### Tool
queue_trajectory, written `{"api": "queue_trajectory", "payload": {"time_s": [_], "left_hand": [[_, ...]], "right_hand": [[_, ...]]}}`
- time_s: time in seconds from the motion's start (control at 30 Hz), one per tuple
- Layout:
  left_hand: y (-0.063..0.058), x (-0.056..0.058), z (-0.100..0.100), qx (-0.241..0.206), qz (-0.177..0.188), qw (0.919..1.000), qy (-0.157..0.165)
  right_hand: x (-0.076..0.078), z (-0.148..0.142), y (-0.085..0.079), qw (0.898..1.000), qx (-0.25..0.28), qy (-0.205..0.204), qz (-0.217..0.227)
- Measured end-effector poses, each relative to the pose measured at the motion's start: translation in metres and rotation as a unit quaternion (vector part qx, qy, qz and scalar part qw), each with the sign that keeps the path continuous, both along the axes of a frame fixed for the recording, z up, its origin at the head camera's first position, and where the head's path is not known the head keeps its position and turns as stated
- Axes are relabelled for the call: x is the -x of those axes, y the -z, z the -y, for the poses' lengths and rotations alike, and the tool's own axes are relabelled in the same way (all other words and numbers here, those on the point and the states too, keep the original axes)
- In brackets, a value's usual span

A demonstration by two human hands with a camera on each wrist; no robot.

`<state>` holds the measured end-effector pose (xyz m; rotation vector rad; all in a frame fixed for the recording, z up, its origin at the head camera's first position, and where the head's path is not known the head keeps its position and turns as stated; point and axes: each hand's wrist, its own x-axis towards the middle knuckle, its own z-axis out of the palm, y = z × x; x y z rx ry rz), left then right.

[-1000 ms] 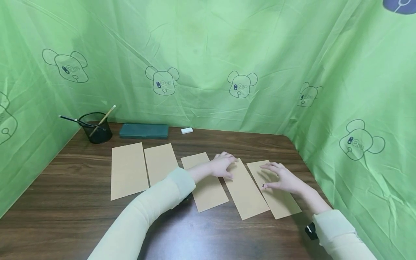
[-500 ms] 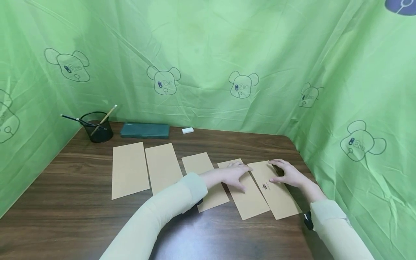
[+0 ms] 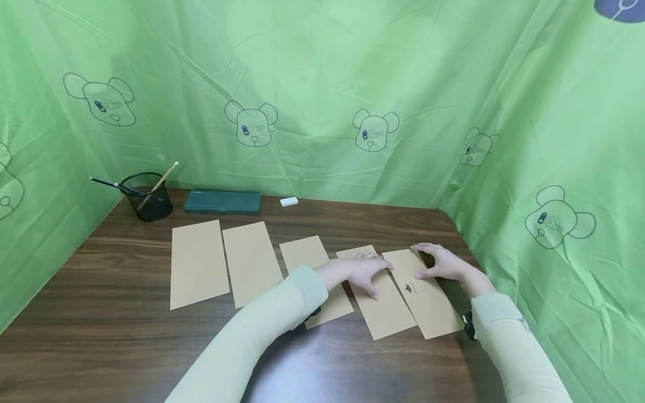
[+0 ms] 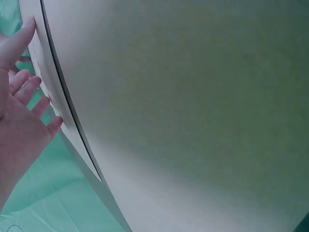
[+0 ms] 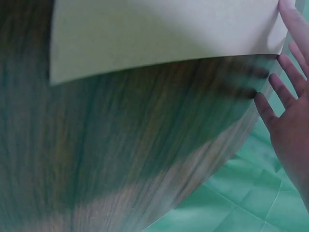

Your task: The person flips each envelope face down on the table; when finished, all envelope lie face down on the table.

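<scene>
Several plain brown kraft-paper rectangles lie in a row on the table; whether they are sheets or thin booklets I cannot tell. My left hand (image 3: 360, 273) is over the fourth brown rectangle (image 3: 388, 310), its fingers spread towards the gap beside the fifth. The thumb and fingertips touch its surface in the left wrist view. At the far right lies the fifth brown rectangle (image 3: 433, 313), with a small dark printed mark. My right hand (image 3: 445, 266) rests at its upper right edge, thumb on its face, fingers extended. In the right wrist view, that hand (image 5: 292, 118) has its fingers straight and apart.
Three more brown rectangles (image 3: 199, 266) lie to the left. Along the back stand a black mesh pencil cup (image 3: 153, 207) with pencils, a dark green case (image 3: 221, 202) and a white eraser (image 3: 289, 201). Green printed curtains (image 3: 312, 67) enclose the wooden table (image 3: 126, 347).
My left hand has moved right and slightly nearer, across the fourth rectangle. My right hand has shifted towards the fifth rectangle's upper right edge, uncovering the printed mark. The papers stay in place.
</scene>
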<state>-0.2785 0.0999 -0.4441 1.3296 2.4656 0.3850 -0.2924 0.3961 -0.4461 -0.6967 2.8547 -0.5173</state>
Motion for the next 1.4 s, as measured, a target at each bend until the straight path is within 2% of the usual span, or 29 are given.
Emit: {"api": "queue_trajectory", "payload": {"time_s": [0.17, 0.37, 0.57, 0.67, 0.87, 1.13, 1.27, 1.4], "left_hand": [[0.000, 0.001, 0.003, 0.002, 0.010, 0.9999, 0.002], [0.000, 0.002, 0.005, 0.000, 0.009, 1.0000, 0.004], [0.000, 0.002, 0.005, -0.003, 0.001, 1.0000, 0.008], [0.000, 0.002, 0.006, 0.001, -0.004, 1.0000, 0.007], [0.001, 0.006, 0.007, 0.004, -0.013, 0.9998, 0.012], [-0.005, 0.009, 0.010, 0.002, 0.005, 1.0000, 0.004], [-0.005, 0.011, 0.011, 0.002, 0.006, 1.0000, -0.007], [-0.003, 0.014, 0.011, -0.011, 0.001, 0.9996, -0.028]], "right_hand": [[0.001, 0.002, -0.001, 1.000, 0.011, 0.000, -0.002], [0.005, 0.005, -0.004, 0.999, 0.049, 0.003, -0.007], [0.007, 0.008, -0.006, 0.991, 0.113, 0.052, 0.055], [0.007, 0.009, -0.006, 0.985, 0.146, 0.059, 0.073], [0.008, 0.011, -0.005, 0.979, 0.163, 0.078, 0.090], [0.012, 0.009, -0.007, 0.985, 0.147, 0.072, 0.062], [0.010, 0.006, -0.010, 0.981, 0.173, 0.070, 0.054], [0.009, 0.002, -0.012, 0.974, 0.217, 0.031, 0.056]]}}
